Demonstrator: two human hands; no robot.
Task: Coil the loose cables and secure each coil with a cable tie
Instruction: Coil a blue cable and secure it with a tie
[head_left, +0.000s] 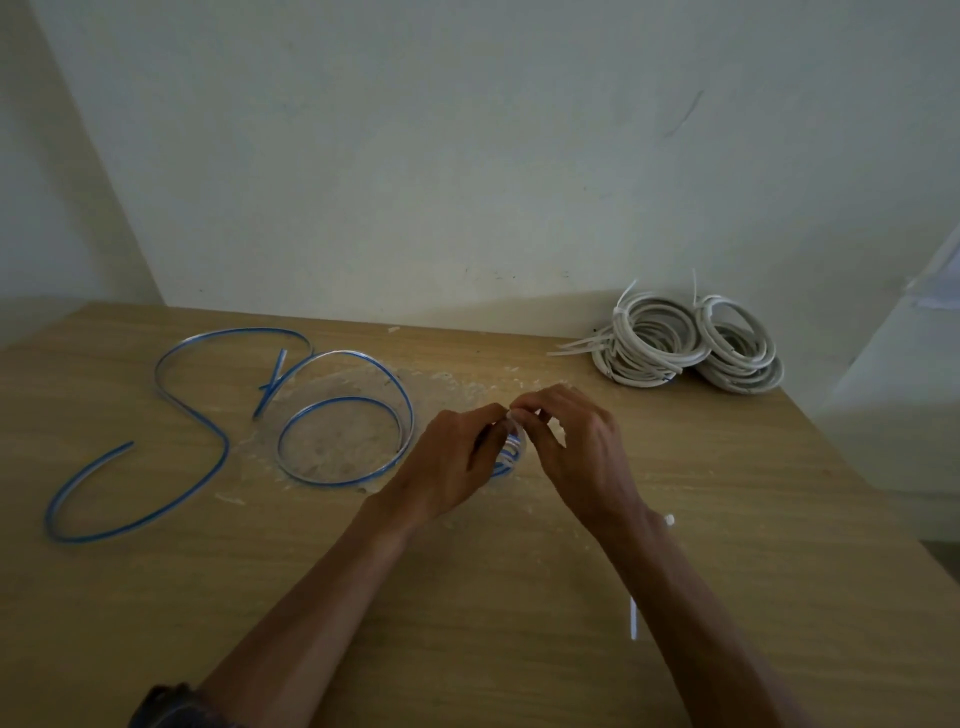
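One blue cable (511, 453), coiled end pinched btwn left hand (449, 462) & right hand (579, 449)

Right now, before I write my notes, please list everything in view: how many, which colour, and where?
table: one, light wood, fills the lower picture
wall: pale, behind the table
blue cable: loose lengths, left half of table, count unclear
white coils: tied pile, far right by the wall, count unclear
loose tie: one, white, beside right forearm
scraps: many, whitish, middle of table
small coil: one, blue and white, between the hands
dark sleeve: one, bottom edge, left arm
left hand: fingers hold the small coil
right hand: fingers pinch a white tie on it, it seems
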